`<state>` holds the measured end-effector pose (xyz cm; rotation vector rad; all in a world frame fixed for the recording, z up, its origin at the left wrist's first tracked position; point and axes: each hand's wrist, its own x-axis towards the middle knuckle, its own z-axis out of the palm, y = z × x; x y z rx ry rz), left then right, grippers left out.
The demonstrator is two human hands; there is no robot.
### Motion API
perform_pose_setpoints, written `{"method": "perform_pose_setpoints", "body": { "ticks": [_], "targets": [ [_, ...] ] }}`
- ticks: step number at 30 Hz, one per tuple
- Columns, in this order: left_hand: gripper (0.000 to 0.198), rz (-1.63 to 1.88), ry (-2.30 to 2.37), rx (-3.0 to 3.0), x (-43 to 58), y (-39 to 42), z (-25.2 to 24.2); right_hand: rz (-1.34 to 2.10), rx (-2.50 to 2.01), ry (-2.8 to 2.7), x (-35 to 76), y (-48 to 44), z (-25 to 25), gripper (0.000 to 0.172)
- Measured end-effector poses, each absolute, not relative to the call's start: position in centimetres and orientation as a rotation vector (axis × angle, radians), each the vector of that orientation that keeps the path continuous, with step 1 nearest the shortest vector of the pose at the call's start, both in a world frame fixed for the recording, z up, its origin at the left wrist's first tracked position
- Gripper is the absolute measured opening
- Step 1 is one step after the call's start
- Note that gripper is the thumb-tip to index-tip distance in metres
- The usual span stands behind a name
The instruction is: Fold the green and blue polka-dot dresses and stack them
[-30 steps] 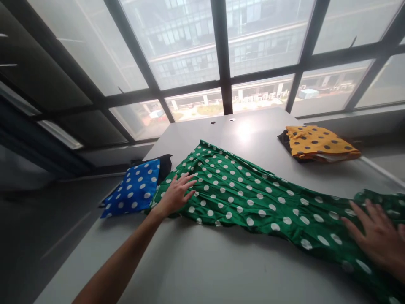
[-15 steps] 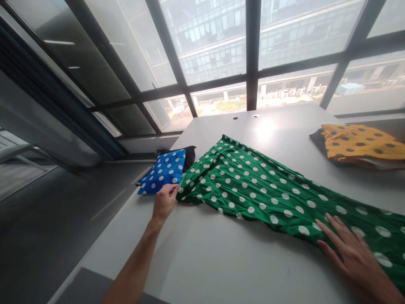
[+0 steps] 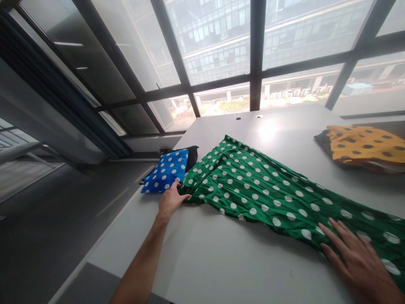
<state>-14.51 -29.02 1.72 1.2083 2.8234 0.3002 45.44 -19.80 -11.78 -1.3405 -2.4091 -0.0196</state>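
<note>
A long piece of green fabric with white polka dots (image 3: 253,190) lies wrinkled across the white table, its far left end folded into a slanted corner. My left hand (image 3: 171,200) is at that left end, thumb spread apart from the fingers and touching the cloth's edge; the fingertips are partly hidden. My right hand (image 3: 357,257) rests flat on the near right part of the fabric with its fingers stretched out. Just beyond my left hand is a folded blue cloth with white dots (image 3: 167,169), lying on something black.
On the white table (image 3: 202,253), a folded yellow cloth with dark dots (image 3: 363,143) lies at the far right. Two round holes are near the table's far edge. Large windows (image 3: 218,46) stand behind, and a dark curtain (image 3: 63,88) hangs at left.
My left hand has loosened from a pinch on the fabric's edge; its thumb has moved right, away from the fingers. My right hand stays flat. The whole view has shifted slightly.
</note>
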Motion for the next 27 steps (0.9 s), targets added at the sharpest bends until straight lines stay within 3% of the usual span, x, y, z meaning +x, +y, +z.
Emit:
{"method": "perform_pose_setpoints", "body": {
  "ticks": [6, 10, 11, 17, 27],
  "targets": [
    [0.067, 0.496, 2.771, 1.388, -14.7, -28.9, 1.5, 0.023, -1.349, -2.417, 45.5, -19.8, -11.5, 0.062],
    [0.014, 0.766, 2.717, 1.742, -14.6, -28.7, 1.3, 0.042, -1.357, -2.411, 45.4, -19.9, -11.3, 0.061],
    [0.011, 0.762, 2.695, 1.753, -14.6, -28.6, 1.2, 0.040, -1.356, -2.410, 45.3, -19.9, -11.2, 0.061],
    [0.013, 0.453, 2.667, 1.417, -14.7, -28.9, 0.6, 0.026, -1.331, -2.407, 45.4, -19.9, -11.2, 0.061],
    [0.021, 0.603, 2.449, 1.559, -16.3, -29.4, 1.3, 0.026, -1.345, -2.398, 45.3, -20.0, -11.1, 0.061]
  ]
}}
